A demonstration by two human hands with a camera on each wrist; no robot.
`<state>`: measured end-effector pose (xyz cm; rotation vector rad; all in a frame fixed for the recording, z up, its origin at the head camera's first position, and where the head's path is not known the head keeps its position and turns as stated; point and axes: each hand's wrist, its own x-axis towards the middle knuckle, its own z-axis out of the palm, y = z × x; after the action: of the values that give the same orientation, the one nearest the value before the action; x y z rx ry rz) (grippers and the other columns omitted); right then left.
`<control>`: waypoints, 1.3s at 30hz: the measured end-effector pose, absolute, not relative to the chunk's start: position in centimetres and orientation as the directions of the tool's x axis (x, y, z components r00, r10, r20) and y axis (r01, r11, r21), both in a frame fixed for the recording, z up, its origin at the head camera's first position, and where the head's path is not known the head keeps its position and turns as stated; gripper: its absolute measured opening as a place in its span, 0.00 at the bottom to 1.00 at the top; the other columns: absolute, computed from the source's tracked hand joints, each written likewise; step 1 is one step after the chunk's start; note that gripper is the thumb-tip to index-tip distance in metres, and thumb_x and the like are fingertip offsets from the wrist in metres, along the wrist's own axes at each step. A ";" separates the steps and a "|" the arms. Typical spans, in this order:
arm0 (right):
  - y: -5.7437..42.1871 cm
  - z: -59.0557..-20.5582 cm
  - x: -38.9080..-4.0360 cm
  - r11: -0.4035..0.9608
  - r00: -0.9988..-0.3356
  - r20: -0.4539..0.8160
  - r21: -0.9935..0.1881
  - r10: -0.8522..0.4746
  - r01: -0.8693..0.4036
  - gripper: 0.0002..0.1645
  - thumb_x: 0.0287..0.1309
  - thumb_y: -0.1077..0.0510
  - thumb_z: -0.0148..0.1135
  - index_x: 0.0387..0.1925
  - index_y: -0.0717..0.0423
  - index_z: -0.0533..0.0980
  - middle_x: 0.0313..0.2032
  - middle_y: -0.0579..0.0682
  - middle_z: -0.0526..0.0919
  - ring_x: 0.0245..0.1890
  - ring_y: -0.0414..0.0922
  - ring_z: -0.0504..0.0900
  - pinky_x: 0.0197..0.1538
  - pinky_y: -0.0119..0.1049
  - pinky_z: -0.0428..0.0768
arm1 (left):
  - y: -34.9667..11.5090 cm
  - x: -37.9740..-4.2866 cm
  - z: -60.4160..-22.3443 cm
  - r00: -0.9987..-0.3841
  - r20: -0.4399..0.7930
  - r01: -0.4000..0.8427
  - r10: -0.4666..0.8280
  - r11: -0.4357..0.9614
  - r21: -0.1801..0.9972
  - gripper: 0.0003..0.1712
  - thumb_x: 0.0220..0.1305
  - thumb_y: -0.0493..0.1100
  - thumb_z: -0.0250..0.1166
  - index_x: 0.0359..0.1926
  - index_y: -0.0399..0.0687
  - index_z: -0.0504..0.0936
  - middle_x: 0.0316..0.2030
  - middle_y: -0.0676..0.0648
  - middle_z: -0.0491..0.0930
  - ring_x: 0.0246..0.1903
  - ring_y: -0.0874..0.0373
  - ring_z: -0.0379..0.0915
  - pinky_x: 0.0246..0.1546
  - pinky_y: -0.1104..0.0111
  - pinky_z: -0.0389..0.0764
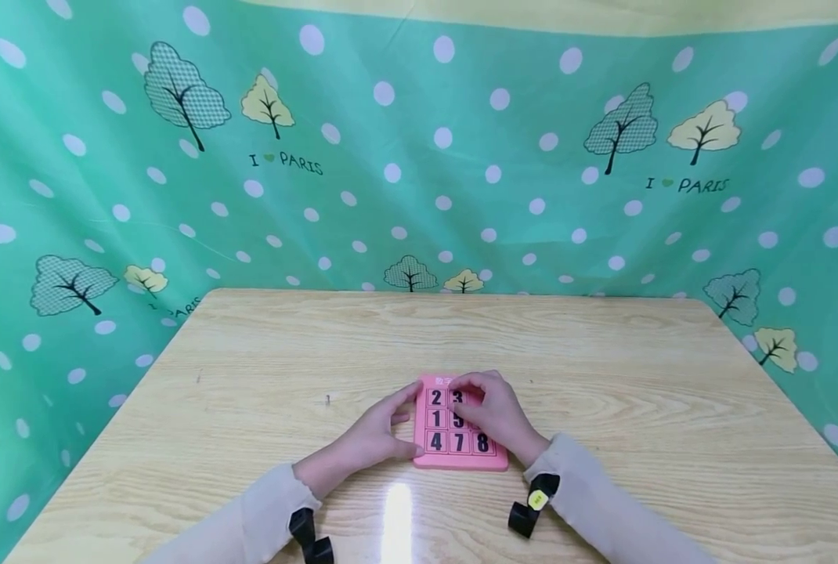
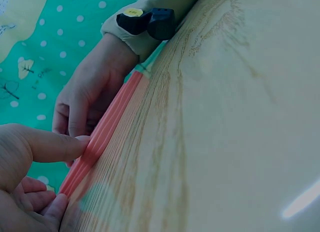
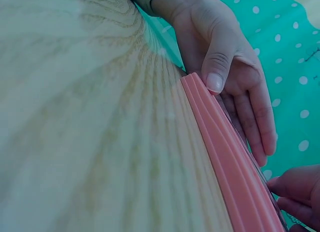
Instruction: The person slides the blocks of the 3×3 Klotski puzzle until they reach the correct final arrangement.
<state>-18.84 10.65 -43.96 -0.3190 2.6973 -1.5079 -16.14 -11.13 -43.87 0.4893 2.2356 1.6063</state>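
Note:
A pink number sliding puzzle (image 1: 461,462) lies on the wooden table, its black-numbered tiles showing 2, 3, 1, 5, 4, 7 and 8. My left hand (image 1: 380,431) lies along its left side, forefinger near the top corner and thumb at the bottom corner. In the right wrist view, the fingers of this left hand (image 3: 225,62) are straight, the thumb touching the frame's edge. Over the upper right of the puzzle is my right hand (image 1: 496,407), thumb and forefinger apart at the 3 tile (image 1: 457,397). This hand hides the tiles at the right of the upper rows.
The wooden table (image 1: 285,345) spreads around the puzzle. A green dotted curtain (image 1: 419,211) with printed trees hangs behind it and at both sides. Black straps with small devices sit on my left wrist (image 1: 306,529) and right wrist (image 1: 542,489).

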 end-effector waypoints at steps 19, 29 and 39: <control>10.6 -44.1 -19.0 0.519 -0.968 0.132 -0.824 -0.214 -0.227 0.13 0.48 0.61 0.70 0.38 0.46 0.83 0.38 0.40 0.80 0.44 0.41 0.70 0.50 0.39 0.73 | -11.2 -16.2 -44.1 -0.888 -0.060 0.104 0.456 0.327 0.939 0.56 0.43 0.33 0.72 0.72 0.42 0.52 0.69 0.38 0.56 0.61 0.38 0.62 0.63 0.52 0.66; 10.7 -43.8 -18.9 0.520 -0.966 0.138 -0.821 -0.219 -0.235 0.13 0.48 0.62 0.70 0.37 0.46 0.83 0.38 0.40 0.80 0.45 0.41 0.70 0.51 0.39 0.73 | -11.0 -16.3 -43.8 -0.886 -0.061 0.102 0.460 0.321 0.942 0.56 0.42 0.33 0.72 0.72 0.42 0.52 0.69 0.38 0.57 0.61 0.39 0.62 0.64 0.52 0.65; 10.7 -44.0 -19.2 0.524 -0.962 0.148 -0.815 -0.229 -0.250 0.13 0.47 0.63 0.70 0.37 0.47 0.83 0.38 0.41 0.80 0.43 0.41 0.69 0.49 0.38 0.72 | -11.0 -16.4 -43.8 -0.885 -0.072 0.089 0.460 0.318 0.944 0.56 0.42 0.32 0.72 0.72 0.43 0.52 0.69 0.38 0.56 0.62 0.39 0.61 0.64 0.52 0.64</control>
<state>-19.17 10.74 -44.01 -0.4335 2.7613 -1.4822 -16.37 -10.99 -43.84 0.4920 2.2625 1.5877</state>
